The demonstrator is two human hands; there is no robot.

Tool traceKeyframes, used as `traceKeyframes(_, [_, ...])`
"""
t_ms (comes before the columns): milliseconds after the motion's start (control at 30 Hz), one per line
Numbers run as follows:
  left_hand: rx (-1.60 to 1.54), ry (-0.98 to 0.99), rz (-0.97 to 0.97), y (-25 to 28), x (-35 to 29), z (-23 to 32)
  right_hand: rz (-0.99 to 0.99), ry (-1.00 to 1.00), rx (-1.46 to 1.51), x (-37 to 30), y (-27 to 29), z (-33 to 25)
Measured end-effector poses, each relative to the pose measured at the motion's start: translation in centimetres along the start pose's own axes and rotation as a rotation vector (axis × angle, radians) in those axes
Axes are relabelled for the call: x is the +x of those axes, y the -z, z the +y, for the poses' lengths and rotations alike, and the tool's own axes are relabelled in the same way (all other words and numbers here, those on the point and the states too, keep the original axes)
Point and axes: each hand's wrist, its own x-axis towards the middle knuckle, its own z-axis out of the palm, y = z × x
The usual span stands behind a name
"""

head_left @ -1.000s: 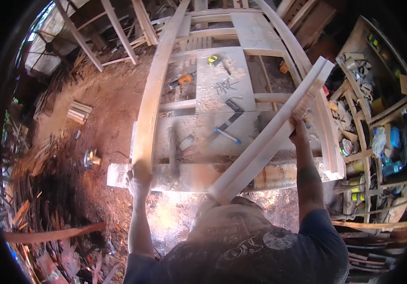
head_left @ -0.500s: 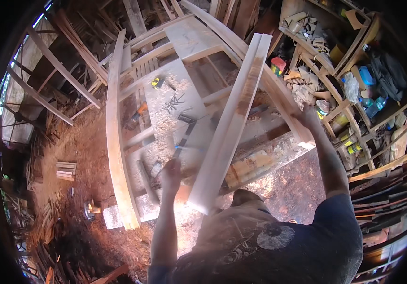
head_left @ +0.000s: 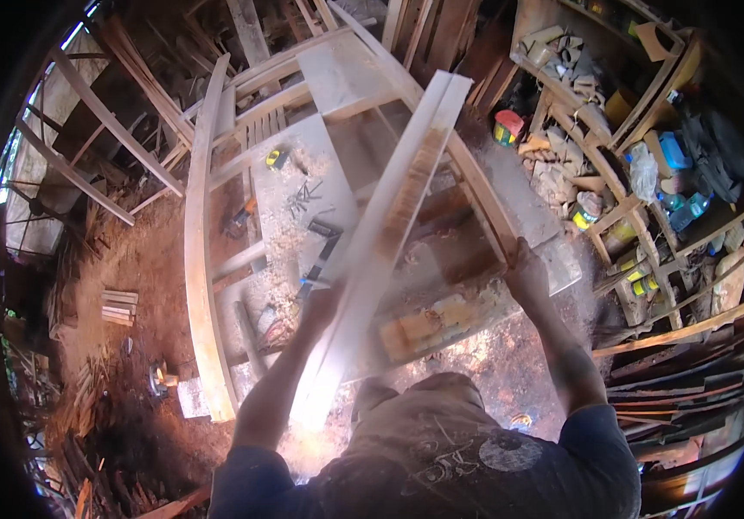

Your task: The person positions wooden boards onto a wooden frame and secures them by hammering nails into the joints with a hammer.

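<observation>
Single head-worn fisheye view, looking steeply down over the person's chest onto the bench, close range; edges curve.

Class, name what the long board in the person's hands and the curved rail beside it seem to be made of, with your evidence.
Long board: pale, apparently unfinished sawn wood, with a brown streak. Curved rail: likewise bare light wood, matte; grain too blurred to confirm.

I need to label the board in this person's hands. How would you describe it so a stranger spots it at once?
Start at the pale wooden frame over the workbench in the middle. Lying diagonally across it is a long pale plank, gripped by the left hand; the right hand is on the frame's rail. Unlike the fixed curved rails, it is straight, loose and brown-streaked.
</observation>
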Motion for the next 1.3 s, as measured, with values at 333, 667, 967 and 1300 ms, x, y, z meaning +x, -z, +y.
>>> traceKeyframes(333, [0.417,-0.154,0.462,20.3,-8.6,1.2,0.175,0.034,0.054,-3.1,-0.6,-5.5])
traceKeyframes(667, [0.851,-0.628,0.594,17.6,-9.0,-15.7,0.498,0.074,0.039,-1.3,0.4,-15.5])
traceKeyframes(967, [0.403,-0.532,0.550,12.5,-14.1,-13.8,-0.157,0.489,-0.220,10.7,-7.3,-23.7])
traceKeyframes(1300, [0.229,-0.357,0.679,11.4,-15.8,-12.2,-0.540,0.804,-0.519,20.1,-21.4,-23.3])
